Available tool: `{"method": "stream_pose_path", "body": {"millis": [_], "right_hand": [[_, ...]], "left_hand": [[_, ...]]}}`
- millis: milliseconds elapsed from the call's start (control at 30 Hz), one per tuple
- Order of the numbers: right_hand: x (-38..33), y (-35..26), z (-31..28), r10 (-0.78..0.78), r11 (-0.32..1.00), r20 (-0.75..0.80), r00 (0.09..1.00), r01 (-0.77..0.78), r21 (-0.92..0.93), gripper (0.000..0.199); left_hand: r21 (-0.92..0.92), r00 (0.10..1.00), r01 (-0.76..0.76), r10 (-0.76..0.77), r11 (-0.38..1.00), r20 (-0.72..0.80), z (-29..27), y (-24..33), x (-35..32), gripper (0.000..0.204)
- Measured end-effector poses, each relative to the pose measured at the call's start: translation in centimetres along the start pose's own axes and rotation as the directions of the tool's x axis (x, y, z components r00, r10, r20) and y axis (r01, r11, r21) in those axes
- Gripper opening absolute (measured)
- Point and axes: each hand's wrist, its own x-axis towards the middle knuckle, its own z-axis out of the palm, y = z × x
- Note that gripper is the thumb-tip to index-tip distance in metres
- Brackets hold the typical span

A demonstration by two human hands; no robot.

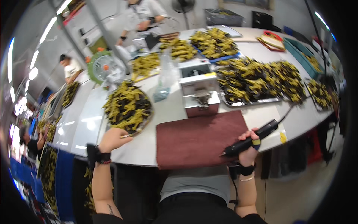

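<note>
My right hand (248, 151) is wrapped round a black corded electric screwdriver (257, 138). The tool lies slanted over the right edge of a dark red cloth (199, 140), its thin tip toward the left. My left hand (113, 140) is at the near edge of a round tray, with thumb and fingers pinched together. Something small and pale shows at the fingertips, too small to name. Heaped on that tray are yellow-and-black figure-like pieces (126, 108). Beyond the cloth stands a white box-shaped device (199, 84) with a metal part at its front.
More yellow-and-black pieces fill a silver tray (257, 101) on the right and a blue-rimmed tray (225, 57) behind. A clear plastic bag (164, 80) lies left of the device. A green fan (102, 67) stands at the far left. Several people work around, one across the table (143, 16).
</note>
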Motion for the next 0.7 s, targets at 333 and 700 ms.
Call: {"method": "stream_pose_path", "body": {"millis": [333,700], "right_hand": [[-0.5,-0.9,1.4,-0.032,0.998,-0.052,0.998,0.029,-0.056,0.021],[-0.6,-1.4,1.4,-0.01,0.997,-0.077,0.997,0.004,-0.077,0.022]], "left_hand": [[0.074,0.984,0.025,-0.012,0.997,-0.177,-1.2,-4.4,9.2,0.13],[-0.073,0.946,0.069,-0.088,0.995,-0.312,0.6,-5.1,12.8,0.096]]}}
